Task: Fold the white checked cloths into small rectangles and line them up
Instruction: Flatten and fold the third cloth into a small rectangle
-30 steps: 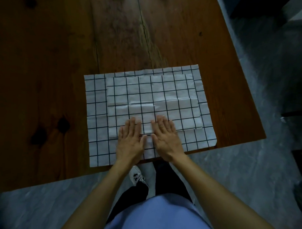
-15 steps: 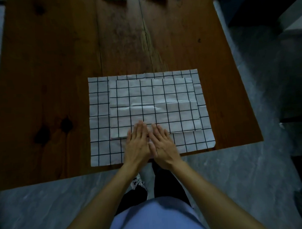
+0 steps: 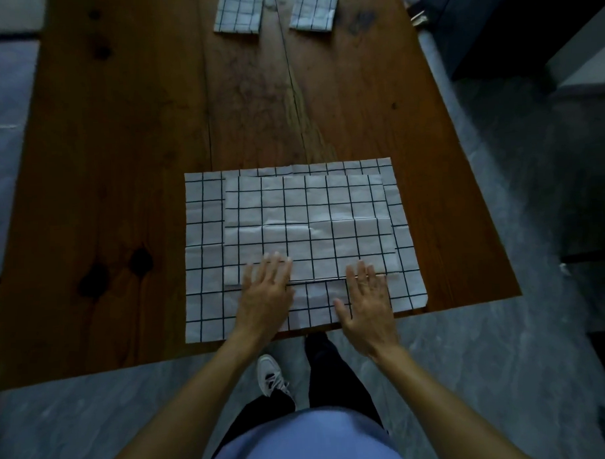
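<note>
A smaller white checked cloth (image 3: 308,225) lies flat on top of a larger white checked cloth (image 3: 204,267) at the near edge of the wooden table (image 3: 120,167). My left hand (image 3: 265,296) lies flat, fingers straight, over the near edge of the top cloth. My right hand (image 3: 365,302) is flat too, fingers spread, at the same edge further right. Two folded checked cloths (image 3: 238,11) (image 3: 315,9) lie side by side at the table's far end.
Grey stone floor (image 3: 504,359) runs along the table's near and right sides. My legs and a white shoe (image 3: 272,374) show below the table edge. Dark furniture (image 3: 493,23) stands at the far right.
My hands were together at the middle of the cloth's near edge and have slid apart, left hand leftward, right hand rightward. The camera tilted up, bringing the two folded cloths into view.
</note>
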Available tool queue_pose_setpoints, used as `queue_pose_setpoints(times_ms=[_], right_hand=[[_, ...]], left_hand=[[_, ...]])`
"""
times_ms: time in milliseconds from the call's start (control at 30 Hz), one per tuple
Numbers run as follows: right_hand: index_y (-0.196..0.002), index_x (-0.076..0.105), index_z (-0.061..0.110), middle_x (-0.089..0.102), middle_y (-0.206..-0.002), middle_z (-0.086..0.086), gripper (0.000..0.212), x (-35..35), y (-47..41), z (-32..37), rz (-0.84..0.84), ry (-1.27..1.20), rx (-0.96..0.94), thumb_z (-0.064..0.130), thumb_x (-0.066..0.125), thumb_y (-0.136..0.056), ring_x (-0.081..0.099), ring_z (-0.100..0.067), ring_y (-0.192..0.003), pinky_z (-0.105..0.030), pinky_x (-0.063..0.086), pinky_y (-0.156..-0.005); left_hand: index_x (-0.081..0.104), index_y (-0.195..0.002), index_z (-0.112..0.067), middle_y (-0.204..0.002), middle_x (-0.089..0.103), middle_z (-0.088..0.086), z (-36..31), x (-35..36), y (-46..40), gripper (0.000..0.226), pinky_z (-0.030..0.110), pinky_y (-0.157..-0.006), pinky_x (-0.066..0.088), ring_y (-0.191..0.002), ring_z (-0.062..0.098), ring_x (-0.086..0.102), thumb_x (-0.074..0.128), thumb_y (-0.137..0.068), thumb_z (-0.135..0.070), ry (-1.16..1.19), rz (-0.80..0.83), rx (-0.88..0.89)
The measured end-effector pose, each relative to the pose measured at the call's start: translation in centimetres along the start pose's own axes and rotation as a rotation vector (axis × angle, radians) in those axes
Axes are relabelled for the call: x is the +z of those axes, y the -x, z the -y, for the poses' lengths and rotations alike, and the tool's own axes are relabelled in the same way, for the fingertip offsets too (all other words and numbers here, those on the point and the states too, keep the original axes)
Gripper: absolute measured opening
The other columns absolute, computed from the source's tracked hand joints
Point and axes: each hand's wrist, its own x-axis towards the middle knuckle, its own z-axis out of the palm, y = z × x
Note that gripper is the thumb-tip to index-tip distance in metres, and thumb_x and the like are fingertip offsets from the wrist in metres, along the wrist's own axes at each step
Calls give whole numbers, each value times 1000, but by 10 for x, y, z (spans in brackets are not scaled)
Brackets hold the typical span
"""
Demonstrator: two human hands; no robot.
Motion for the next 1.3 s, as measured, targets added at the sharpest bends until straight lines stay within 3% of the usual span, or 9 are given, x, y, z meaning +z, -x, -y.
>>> queue_pose_setpoints(times_ms=[133, 233, 300, 500, 700, 800, 900, 1067, 1300], right_hand=[[-152, 2, 21, -4, -160, -6, 67, 0, -7, 16, -25, -56, -3, 51, 22, -96, -8, -21, -148, -38, -8, -119], [-152, 11, 20, 4, -160, -8, 66, -3, -16, 21, -13, -87, -6, 50, 20, -94, -1, -22, -148, -40, -2, -119], [-150, 23, 17, 16, -159, -13, 64, -3, -20, 22, -28, -84, 2, 46, 25, -93, 10, -27, -147, -44, 7, -119], [-137, 46, 16, 38, -149, -16, 52, 4, -26, 21, -121, -47, 0, 30, 54, -88, 31, -31, -141, -47, 20, -115], [-133, 51, 19, 42, -146, -15, 49, 4, -26, 25, -150, -61, 22, 27, 57, -85, 32, -31, -140, -48, 21, -115], [-128, 54, 18, 48, -141, -14, 50, 1, -25, 29, -156, -40, 28, 27, 64, -80, 35, -33, -138, -51, 28, -112], [-119, 59, 18, 58, -126, -10, 49, -9, -30, 37, -203, -23, 29, 24, 73, -73, 47, -35, -128, -53, 39, -105], [-101, 64, 20, 64, -91, 1, 22, -38, -46, 55, -302, -103, -24, 14, 67, -80, 60, -19, -85, -39, 52, -78], [-93, 68, 16, 69, -83, 0, 22, -81, -47, 76, -462, -151, -153, 2, 74, -76, 64, -14, -66, -28, 56, -62]], left_hand=[[55, -121, -11, -114, 59, 13, -22, 2, -28, 50, 40, -91, 45, -104, 27, 56, 72, -78, -30, 12, -44, 163], [63, -99, -13, -95, 62, 9, -22, 3, -34, 18, 37, -77, 48, -86, 24, 59, 61, -86, -24, -8, -87, 230], [64, -90, -13, -88, 62, 8, -21, 5, -35, 10, 35, -72, 48, -80, 23, 58, 59, -85, -20, -30, -132, 266], [66, -89, -12, -87, 64, 9, -15, 9, -37, 16, 35, -70, 49, -78, 23, 60, 51, -84, -17, -21, -199, 302], [64, -83, -12, -79, 63, 8, -16, 7, -36, 21, 36, -67, 50, -71, 24, 60, 43, -87, -14, -1, -233, 259], [60, -84, -11, -81, 62, 9, -18, 5, -38, 9, 35, -64, 50, -69, 24, 58, 51, -87, -9, 53, -269, 225], [60, -87, -9, -83, 61, 8, -21, -2, -36, 6, 33, -61, 50, -68, 22, 57, 61, -83, -5, 100, -309, 216], [61, -87, -10, -80, 60, 6, -27, -23, -33, 6, 30, -53, 49, -64, 19, 55, 56, -85, -8, 139, -391, 223], [57, -94, -13, -80, 59, 2, -43, -57, -17, 14, 26, -48, 52, -63, 14, 57, 45, -87, -13, 359, -418, 186]])
